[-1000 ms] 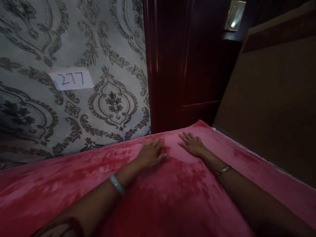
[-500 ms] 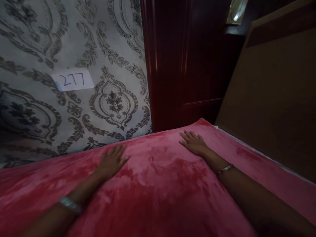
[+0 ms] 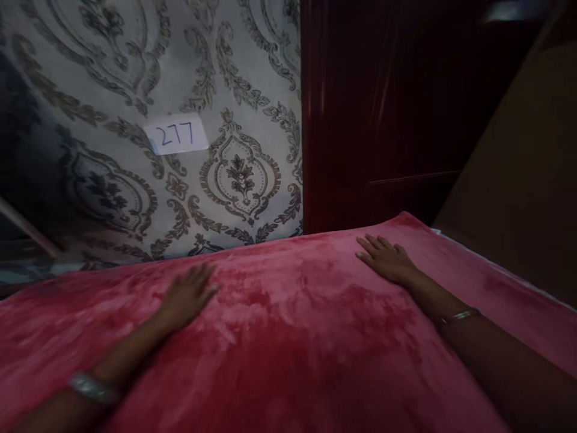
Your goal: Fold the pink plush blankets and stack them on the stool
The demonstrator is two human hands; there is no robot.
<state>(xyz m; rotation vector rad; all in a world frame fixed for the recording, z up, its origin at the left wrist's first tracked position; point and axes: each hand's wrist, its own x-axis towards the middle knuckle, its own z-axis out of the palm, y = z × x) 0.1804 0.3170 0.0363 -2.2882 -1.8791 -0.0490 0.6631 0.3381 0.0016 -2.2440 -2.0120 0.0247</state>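
left hand point(image 3: 187, 294) slid left on blanket point(image 3: 293, 337) | both hands' fingers flat, loosely spread | patterned wall point(image 3: 135, 90), wardrobe point(image 3: 383, 108) beyond

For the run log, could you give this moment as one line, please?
left hand: flat on red blanket | right hand: flat near corner | holding: nothing

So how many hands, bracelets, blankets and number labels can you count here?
Hands: 2, the left hand and the right hand, both flat on the blanket.
Bracelets: 2, the pale bangle on the left wrist and the thin metal bangle on the right wrist.
Blankets: 1, the pink plush blanket.
Number labels: 1, the white 277 label on the patterned wall.
Total: 6.
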